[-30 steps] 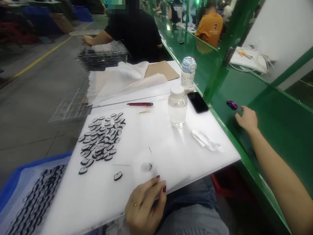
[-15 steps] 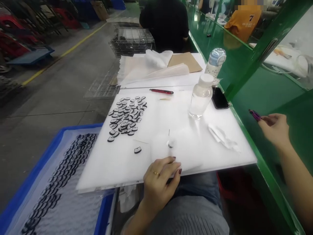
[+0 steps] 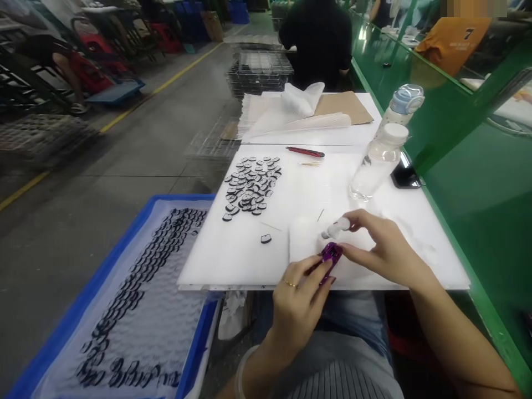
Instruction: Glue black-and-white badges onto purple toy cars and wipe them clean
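My left hand, with a gold ring, is closed around a small shiny purple object over the near edge of the white board. My right hand is beside it, its thumb tip touching the purple object's upper end. At the right index fingertip is a small whitish piece, seemingly gripped by the fingers; its kind is unclear. A thin dark needle-like pin lies just beyond. One black-edged pale piece lies apart to the left, near a thin stick.
Several similar pieces are heaped on the board's left. A red cutter knife, clear bottle, blue-lidded bottle and phone stand or lie beyond. Below left, a blue tray holds rows of pieces. A person sits ahead.
My right hand has come in from the right with the purple object, which my left hand now holds. My left hand has lifted and closed. The view has shifted left.
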`<state>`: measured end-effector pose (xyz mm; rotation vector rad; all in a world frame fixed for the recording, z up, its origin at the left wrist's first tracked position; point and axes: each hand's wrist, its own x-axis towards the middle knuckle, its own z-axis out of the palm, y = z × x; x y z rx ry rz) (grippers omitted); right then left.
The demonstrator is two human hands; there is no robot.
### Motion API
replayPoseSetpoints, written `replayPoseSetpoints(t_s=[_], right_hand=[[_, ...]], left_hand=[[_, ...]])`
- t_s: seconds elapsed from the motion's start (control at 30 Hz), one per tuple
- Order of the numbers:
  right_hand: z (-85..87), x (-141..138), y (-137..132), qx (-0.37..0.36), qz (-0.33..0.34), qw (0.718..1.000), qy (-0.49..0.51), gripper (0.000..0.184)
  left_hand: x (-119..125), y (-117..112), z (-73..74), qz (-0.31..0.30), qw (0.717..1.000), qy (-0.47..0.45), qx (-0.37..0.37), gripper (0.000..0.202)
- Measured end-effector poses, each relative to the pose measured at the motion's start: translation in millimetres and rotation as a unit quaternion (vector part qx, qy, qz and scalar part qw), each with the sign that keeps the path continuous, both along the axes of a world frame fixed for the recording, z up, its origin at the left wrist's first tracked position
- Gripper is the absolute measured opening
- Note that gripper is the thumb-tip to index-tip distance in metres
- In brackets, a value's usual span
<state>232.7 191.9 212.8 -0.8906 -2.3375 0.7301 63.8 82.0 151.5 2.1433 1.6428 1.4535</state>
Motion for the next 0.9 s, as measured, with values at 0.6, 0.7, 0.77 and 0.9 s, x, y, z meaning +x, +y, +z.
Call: replayPoseSetpoints(t_s=[0.6, 0.7, 0.77, 0.9], right_hand=[[-41.4, -16.7, 14.2, -0.171, -0.012, 0.932, 0.319, 0.023], [-43.9, -14.4, 15.1, -0.190, -0.003, 0.909, 0.371, 0.033], [-39.5, -11.8, 10.9, -0.171, -0.010, 0.901, 0.398, 0.033], [-28.3, -2.8, -1.2, -0.111, -0.125, 0.882, 0.442, 0.018]], left_hand=[[-20.1, 32.9, 29.7, -0.197, 0.955, 0.139, -0.173, 0.026], [-22.3, 38.7, 31.6, -0.217, 0.953, 0.136, -0.164, 0.026], [-22.5, 44.9, 31.8, -0.246, 0.947, 0.129, -0.161, 0.025], [-20.8, 58.6, 29.8, -0.279, 0.938, 0.112, -0.171, 0.039]])
